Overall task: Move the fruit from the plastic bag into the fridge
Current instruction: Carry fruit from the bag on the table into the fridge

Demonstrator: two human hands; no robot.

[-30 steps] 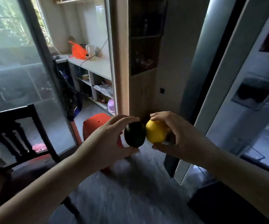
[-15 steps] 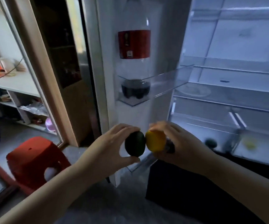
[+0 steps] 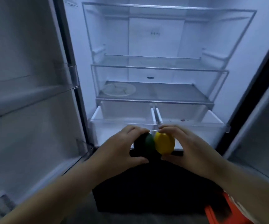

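Head view, item one: two pieces of fruit, held side by side and touching. The dark green fruit (image 3: 147, 143) sits in the left hand (image 3: 120, 149), fingers curled over its top and thumb underneath. The yellow fruit (image 3: 164, 143) sits in the right hand (image 3: 192, 147), gripped the same way. Location: in front of the open fridge (image 3: 156, 38), not yet inside, level with the front walls of the two bottom drawers and about at the divider between them. Item two: left drawer (image 3: 111, 126) and right drawer (image 3: 211, 125), clear-walled, apparently open at the top; small dark specks lie in the right one. Item three: glass shelf (image 3: 171, 92) above the drawers, carrying a pale round plate (image 3: 119, 89) at its left end. Item four: door bin (image 3: 33, 94) on the left door. Item five: dark lower front panel (image 3: 146, 183) directly beneath the hands, and an orange-red stool (image 3: 224, 207) at the lower right. The plastic bag is not in sight. Hazards, as I judge them: both fruits look round and smooth, so either could slip where they press together. A fruit released short of a drawer's front wall would strike the rim or panel and drop to the floor. With both hands full, neither is free to catch it or steady a drawer.
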